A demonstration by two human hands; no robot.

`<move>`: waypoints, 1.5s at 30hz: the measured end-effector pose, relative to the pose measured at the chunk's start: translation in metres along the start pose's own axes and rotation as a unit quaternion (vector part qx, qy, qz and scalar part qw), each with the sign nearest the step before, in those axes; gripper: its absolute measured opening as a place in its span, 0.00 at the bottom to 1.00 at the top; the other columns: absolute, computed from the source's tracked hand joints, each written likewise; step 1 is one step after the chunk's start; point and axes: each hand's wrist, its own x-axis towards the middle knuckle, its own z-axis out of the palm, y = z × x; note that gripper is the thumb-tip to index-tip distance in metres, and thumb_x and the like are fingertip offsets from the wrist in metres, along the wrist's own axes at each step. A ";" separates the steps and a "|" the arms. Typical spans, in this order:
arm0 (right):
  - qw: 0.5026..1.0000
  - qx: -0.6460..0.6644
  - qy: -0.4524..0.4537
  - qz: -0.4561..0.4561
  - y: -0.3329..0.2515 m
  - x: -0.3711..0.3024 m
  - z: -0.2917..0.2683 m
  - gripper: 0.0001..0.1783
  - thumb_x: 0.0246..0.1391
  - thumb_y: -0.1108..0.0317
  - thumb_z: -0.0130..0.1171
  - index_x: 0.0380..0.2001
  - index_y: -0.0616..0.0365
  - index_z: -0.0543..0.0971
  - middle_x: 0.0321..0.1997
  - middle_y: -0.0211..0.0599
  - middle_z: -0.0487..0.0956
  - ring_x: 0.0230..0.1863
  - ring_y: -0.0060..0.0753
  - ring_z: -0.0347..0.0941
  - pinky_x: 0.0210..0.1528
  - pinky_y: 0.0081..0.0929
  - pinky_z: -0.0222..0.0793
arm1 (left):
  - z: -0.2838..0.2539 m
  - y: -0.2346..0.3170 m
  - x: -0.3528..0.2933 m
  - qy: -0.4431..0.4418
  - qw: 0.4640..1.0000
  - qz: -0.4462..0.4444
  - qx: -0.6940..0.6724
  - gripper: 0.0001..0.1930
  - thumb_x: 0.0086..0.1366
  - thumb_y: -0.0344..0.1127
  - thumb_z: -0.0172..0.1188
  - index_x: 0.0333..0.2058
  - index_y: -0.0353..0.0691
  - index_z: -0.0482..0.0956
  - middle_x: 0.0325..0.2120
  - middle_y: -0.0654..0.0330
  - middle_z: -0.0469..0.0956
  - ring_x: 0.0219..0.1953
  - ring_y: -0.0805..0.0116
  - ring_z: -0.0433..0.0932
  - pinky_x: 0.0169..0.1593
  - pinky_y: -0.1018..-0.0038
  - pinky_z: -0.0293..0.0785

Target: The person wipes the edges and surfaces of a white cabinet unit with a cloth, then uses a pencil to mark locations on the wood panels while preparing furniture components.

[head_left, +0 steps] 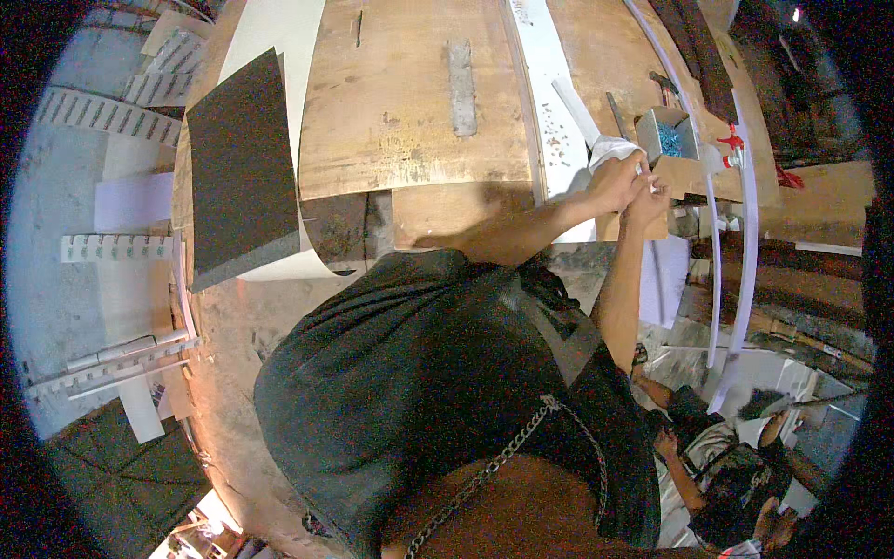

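So we've got both hands close together over the right part of the wooden table (410,112). Our left hand (613,184) looks closed, fingers pinching some thin white wrap (610,149); could be cloth, paper or plastic, we honestly can't say. That wrap bunches up at the far side of the left hand, and a bit of white shows between the two hands. Our right hand (652,197) is right up beside it with its fingers curled, but we can't tell if it's actually gripping anything.

Just beyond the grip there's a narrow white strip (575,110) lying at a slant, with a dark bar (616,114) close by. Just past the grip, a bit to the right, sits an open box (690,140) with small blue bits (669,143) in it, and a red-topped bottle (731,146) stands farther right. To the left of the grip a long white sheet (543,58) runs away from us, dotted with small dark bits (557,135). Farther left we see a flat grey piece (462,88), then a big dark panel (244,177) well apart. Behind the grip, off to the right, other people (731,470) show up.
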 end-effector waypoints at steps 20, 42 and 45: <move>0.957 -0.282 -0.047 -0.038 -0.001 0.017 -0.064 0.14 0.47 0.60 0.60 0.28 0.61 0.77 0.22 0.33 0.74 0.23 0.27 0.65 0.26 0.30 0.62 | -0.015 -0.027 0.004 -0.133 0.985 0.086 0.074 0.22 0.53 0.53 0.68 0.33 0.38 0.81 0.33 0.47 0.80 0.38 0.50 0.80 0.45 0.61 0.74; 0.904 0.294 -0.047 0.306 -0.054 -0.047 -0.015 0.21 0.52 0.60 0.57 0.48 0.57 0.75 0.39 0.33 0.77 0.31 0.28 0.72 0.32 0.27 0.66 | 0.032 -0.040 0.020 0.057 0.994 0.092 -0.001 0.17 0.66 0.48 0.52 0.33 0.40 0.79 0.23 0.43 0.78 0.28 0.40 0.77 0.32 0.56 0.72; 0.949 0.143 -0.079 0.271 -0.048 -0.048 -0.017 0.26 0.49 0.59 0.59 0.51 0.58 0.73 0.41 0.34 0.76 0.37 0.28 0.71 0.38 0.27 0.66 | 0.031 -0.041 0.017 0.032 0.995 0.076 0.059 0.16 0.66 0.48 0.52 0.35 0.40 0.79 0.22 0.43 0.77 0.28 0.40 0.77 0.31 0.54 0.72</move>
